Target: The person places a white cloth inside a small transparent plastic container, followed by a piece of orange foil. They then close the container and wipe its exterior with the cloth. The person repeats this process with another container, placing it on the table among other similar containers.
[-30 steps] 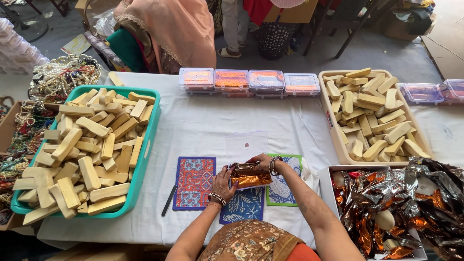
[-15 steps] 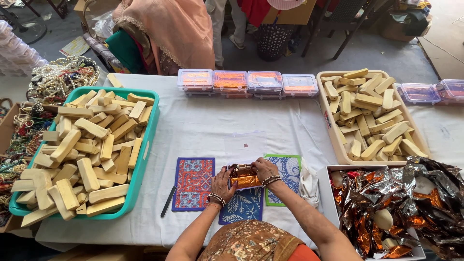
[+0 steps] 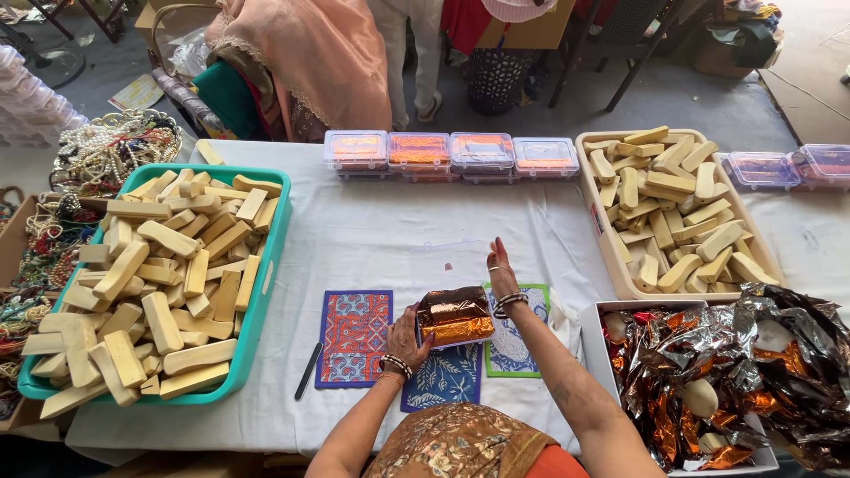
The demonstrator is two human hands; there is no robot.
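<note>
A small rectangular packet wrapped in crinkled, shiny copper-and-gold foil is lying on the white cloth-covered tabletop, close in front of the person. The left hand is pressing against the packet's near left corner, fingers curled round its edge and gripping it. The right hand is lifting just beside the packet's right end, fingers spread apart and holding nothing; a faint clear plastic lid or tray is lying just beyond the packet, though it is too pale to tell which.

Under and around the packet, flat printed cards are lying: a red and blue patterned square just left of the left hand, a dark blue floral one nearer the body, and a green-edged blue and white one under the right wrist. A slim black pen is lying tilted further left.

Well to the left of the left hand, a teal plastic tray is heaped with smooth, pale tan oblong bars. Beyond the right hand, a beige plastic tray is holding more such bars. To the right of the right forearm, a white box is overflowing with crumpled silver and copper foil sheets. At the far edge, a row of clear lidded plastic boxes with orange contents is standing side by side.
</note>
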